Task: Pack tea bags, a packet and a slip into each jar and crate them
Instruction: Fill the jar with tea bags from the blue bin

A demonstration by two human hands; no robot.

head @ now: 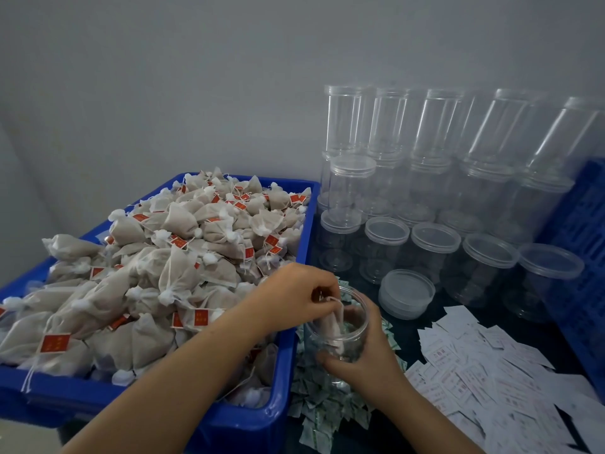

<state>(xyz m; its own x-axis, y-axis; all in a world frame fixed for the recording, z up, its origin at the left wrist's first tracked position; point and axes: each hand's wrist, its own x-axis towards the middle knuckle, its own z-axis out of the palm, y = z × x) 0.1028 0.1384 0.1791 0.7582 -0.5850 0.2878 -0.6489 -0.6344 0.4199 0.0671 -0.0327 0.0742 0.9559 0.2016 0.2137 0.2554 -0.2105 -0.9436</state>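
Note:
My right hand (pixel 366 352) grips an open clear jar (pixel 352 326) in the lower middle. Over its mouth, my left hand (pixel 294 298) pinches a tea bag (pixel 330 324) that hangs down into the jar. A blue bin (pixel 255 421) at the left is heaped with white tea bags (pixel 157 276) bearing red tags. Small green-and-white packets (pixel 324 411) lie piled under and around the jar. White paper slips (pixel 484 371) are spread at the lower right. The jar's lid (pixel 406 293) lies on the table behind it.
Several lidded empty clear jars (pixel 435 198) stand stacked in rows at the back right against a grey wall. A blue crate (pixel 579 257) stands at the far right edge. The table surface is dark.

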